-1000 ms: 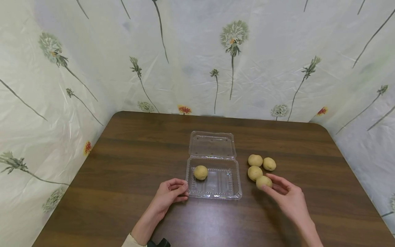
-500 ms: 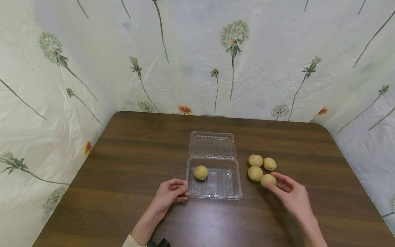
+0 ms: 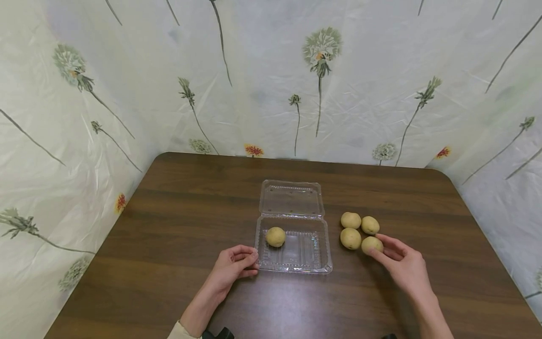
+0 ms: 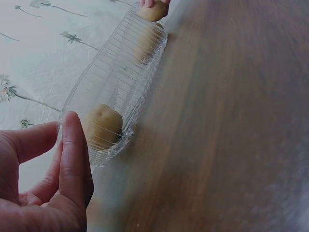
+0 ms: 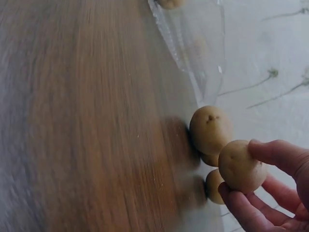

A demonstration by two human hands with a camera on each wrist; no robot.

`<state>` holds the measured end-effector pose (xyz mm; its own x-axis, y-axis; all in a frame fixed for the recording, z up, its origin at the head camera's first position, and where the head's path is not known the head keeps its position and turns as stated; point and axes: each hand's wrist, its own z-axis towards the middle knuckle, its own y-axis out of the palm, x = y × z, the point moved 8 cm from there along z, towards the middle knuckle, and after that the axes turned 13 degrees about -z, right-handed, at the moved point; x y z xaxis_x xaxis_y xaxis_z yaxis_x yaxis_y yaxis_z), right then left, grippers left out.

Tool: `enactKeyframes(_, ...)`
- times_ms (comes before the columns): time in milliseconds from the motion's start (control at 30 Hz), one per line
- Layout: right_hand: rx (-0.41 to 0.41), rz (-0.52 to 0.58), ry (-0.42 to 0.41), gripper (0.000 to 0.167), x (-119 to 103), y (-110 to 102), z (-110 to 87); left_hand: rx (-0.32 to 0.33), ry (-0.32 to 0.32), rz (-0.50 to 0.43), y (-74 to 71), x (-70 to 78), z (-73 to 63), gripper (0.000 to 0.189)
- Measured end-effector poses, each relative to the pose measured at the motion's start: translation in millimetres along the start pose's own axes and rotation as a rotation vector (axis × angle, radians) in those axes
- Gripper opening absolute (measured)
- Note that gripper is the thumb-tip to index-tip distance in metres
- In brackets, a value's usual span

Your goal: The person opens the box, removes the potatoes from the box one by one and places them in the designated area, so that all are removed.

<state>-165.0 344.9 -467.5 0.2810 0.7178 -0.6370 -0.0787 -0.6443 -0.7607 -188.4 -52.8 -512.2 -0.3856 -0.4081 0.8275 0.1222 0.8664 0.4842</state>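
Note:
A clear plastic clamshell container (image 3: 296,268) lies on the table with its lid folded back, away from the person. One potato (image 3: 275,237) sits at the left inside it. My left hand (image 3: 233,266) pinches the container's left rim between thumb and fingers, as the left wrist view also shows. To the right of the container, my right hand (image 3: 404,266) holds a potato (image 5: 241,166) between thumb and fingertips. Beside that one are three more: a near-left potato (image 3: 350,238), a far-left potato (image 3: 350,220) and a far-right potato (image 3: 370,225).
Everything stands on a dark brown wooden table (image 3: 190,202) with rounded far corners. A pale plastic sheet (image 3: 262,94) printed with dandelions hangs behind the table and along both sides. A small dark object (image 3: 222,333) shows at the bottom edge by the left wrist.
My right hand has shifted slightly right and away from the person with its potato, opening a small gap to the near-left potato. The left hand and the container have stayed put.

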Motion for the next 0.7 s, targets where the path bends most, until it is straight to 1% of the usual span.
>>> enactKeyframes(367, -0.016, -0.049, -0.014, 0.071, 6.2, 0.6, 7.6, 0.001, -0.001, 0.002, 0.7, -0.2, 0.6, 0.030)
enactKeyframes(700, 0.000, -0.104, -0.046, 0.069, 6.6, 5.0, 12.5, 0.013, -0.002, 0.003, -0.8, -0.1, 0.9, 0.030)
